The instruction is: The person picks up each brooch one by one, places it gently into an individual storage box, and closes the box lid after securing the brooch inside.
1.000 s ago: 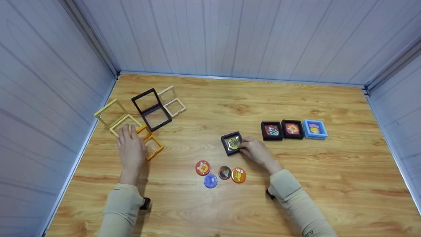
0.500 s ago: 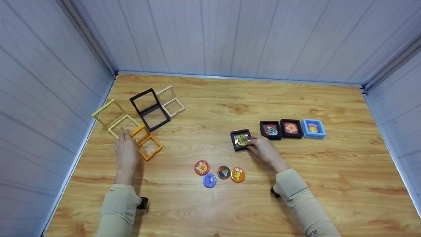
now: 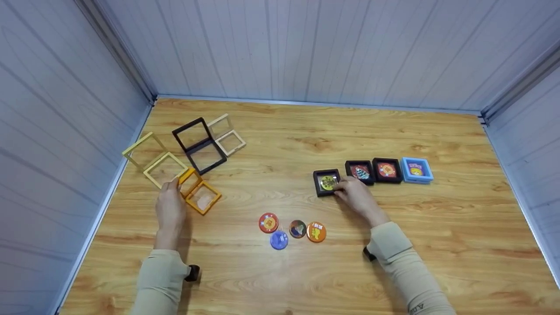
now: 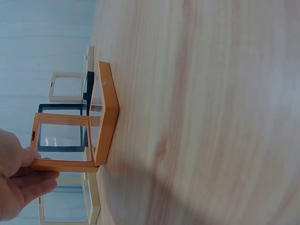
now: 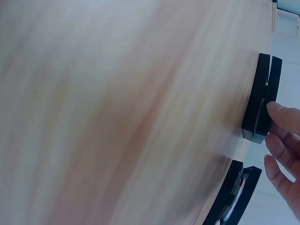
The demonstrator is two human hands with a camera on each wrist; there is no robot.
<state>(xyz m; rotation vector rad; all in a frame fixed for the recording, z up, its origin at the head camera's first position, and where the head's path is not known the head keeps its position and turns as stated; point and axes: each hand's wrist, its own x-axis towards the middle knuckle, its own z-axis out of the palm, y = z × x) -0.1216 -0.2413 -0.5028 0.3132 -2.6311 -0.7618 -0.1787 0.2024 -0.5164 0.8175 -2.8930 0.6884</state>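
Observation:
My left hand (image 3: 171, 208) pinches the raised lid of a small orange display case (image 4: 108, 122) between thumb and fingers. That case stands unfolded, its hinged base on the table, with clear film in both halves. My right hand (image 3: 358, 197) holds the right edge of a black display case (image 3: 317, 183), thumb and fingers at its lid. Inside sits a yellow-green round badge (image 3: 328, 183). In the right wrist view a narrow gap shows between this case's two halves. Left of the neighbouring black case (image 3: 360, 173), with a tree badge, it lies on the table.
Unfolded yellow (image 3: 166, 169), black (image 3: 206, 156) and cream (image 3: 231, 143) cases stand at the back left. Red (image 3: 268, 222), purple (image 3: 279, 240), dark (image 3: 298, 229) and orange (image 3: 316, 232) badges lie at front middle. Another black case (image 3: 387, 170) and a blue one (image 3: 417, 169) sit right.
The right hand has slid the black case rightward, closer to the row, and straightened it. The left hand, earlier over the yellow and orange cases, now grips the orange lid; that case has shifted slightly right.

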